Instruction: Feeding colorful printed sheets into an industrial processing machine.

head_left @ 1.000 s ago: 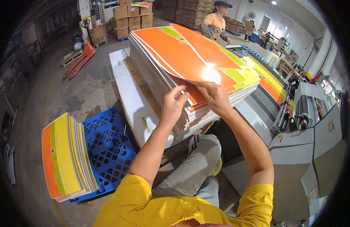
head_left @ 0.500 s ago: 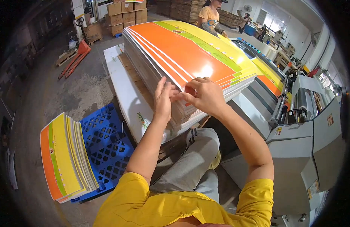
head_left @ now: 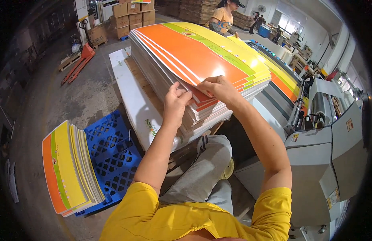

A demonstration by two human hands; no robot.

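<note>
A tall stack of printed sheets [head_left: 182,52] in orange, green and yellow stands in front of me, its top sheets slightly fanned. My right hand [head_left: 221,91] pinches the near corner of the top printed sheet, which is lifted and bent up a little. Beside it, at the near left corner of the stack, my left hand [head_left: 177,103] has its index finger raised and apart from the thumb. Its thumb side is close to the sheet edges below the lifted corner; whether it presses on them is hard to make out.
A smaller pile of similar sheets [head_left: 67,168] sits on a blue plastic pallet [head_left: 113,154] at lower left. Grey machinery with rollers [head_left: 320,106] stands close on my right. Beyond the stack is another person [head_left: 223,20]. A red pallet truck [head_left: 79,64] is at far left.
My right hand has lifted the sheet corner and tilted over it, exposing the orange sheet underneath. My left hand has shifted slightly right and down, apart from the right hand.
</note>
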